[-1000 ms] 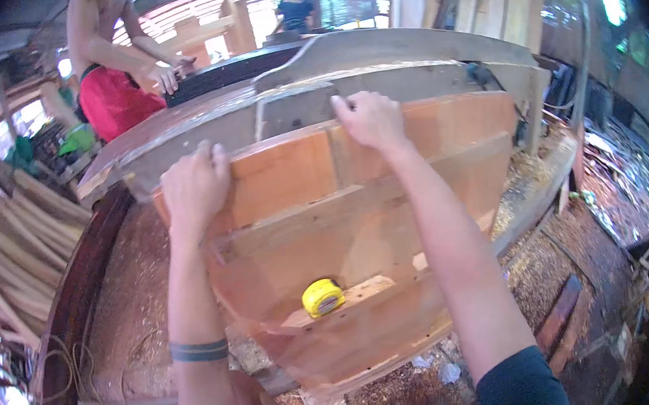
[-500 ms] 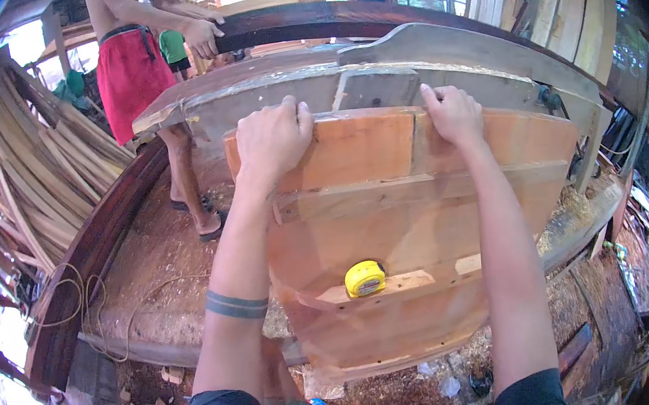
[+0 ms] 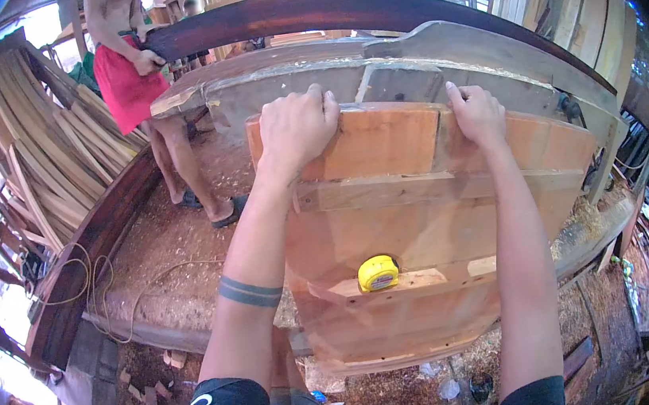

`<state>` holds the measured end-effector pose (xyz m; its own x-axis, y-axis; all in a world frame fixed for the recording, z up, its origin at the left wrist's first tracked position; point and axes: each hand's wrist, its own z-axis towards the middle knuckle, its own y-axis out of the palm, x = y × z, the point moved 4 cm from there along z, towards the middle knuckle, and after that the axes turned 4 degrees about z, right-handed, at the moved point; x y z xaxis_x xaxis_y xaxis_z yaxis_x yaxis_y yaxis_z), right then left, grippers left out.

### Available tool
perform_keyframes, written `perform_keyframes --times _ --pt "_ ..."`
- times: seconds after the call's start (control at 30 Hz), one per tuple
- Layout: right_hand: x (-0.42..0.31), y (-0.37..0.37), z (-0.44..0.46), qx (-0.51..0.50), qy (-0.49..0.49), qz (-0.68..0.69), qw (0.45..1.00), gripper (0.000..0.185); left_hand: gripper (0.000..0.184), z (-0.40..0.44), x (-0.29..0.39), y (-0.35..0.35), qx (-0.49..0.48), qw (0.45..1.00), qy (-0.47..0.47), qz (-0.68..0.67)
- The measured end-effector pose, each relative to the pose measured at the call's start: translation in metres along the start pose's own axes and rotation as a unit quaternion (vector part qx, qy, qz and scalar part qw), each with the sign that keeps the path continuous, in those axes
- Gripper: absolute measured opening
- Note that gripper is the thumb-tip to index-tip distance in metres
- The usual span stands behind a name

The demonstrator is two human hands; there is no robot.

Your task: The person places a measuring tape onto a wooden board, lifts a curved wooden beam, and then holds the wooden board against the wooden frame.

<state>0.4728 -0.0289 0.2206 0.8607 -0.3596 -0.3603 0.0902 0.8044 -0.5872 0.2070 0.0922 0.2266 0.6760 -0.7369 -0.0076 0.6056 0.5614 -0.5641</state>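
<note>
My left hand [image 3: 296,130] is closed over the top edge of an orange-brown wooden panel [image 3: 391,227], near its left corner. Farther right along that edge, my right hand [image 3: 479,115] grips the panel too, thumb up. The panel leans upright in front of me, with horizontal battens across its face. A yellow tape measure [image 3: 378,273] rests on the lower batten, between my forearms and touched by neither hand. The undersides of my fingers are hidden behind the panel's edge.
Behind the panel stands a grey curved wooden structure [image 3: 279,84]. At back left, a person in red shorts [image 3: 126,81] holds a long dark beam [image 3: 271,16]. Planks [image 3: 46,146] lean at left. A thin cord [image 3: 135,292] crosses the sawdust-covered floor [image 3: 160,237].
The person in red shorts now holds the dark beam close to the waist, and the beam reaches farther left. My view has shifted slightly; both hands keep their hold on the panel.
</note>
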Motion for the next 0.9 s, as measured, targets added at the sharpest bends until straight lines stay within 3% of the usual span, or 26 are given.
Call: perform_keyframes --times 0.9 --pt "-0.002 -0.0027 -0.0001 -0.021 0.006 0.002 1.0 0.05 0.038 0.0009 0.0002 -0.0001 -0.022 1.0 -0.008 0.0"
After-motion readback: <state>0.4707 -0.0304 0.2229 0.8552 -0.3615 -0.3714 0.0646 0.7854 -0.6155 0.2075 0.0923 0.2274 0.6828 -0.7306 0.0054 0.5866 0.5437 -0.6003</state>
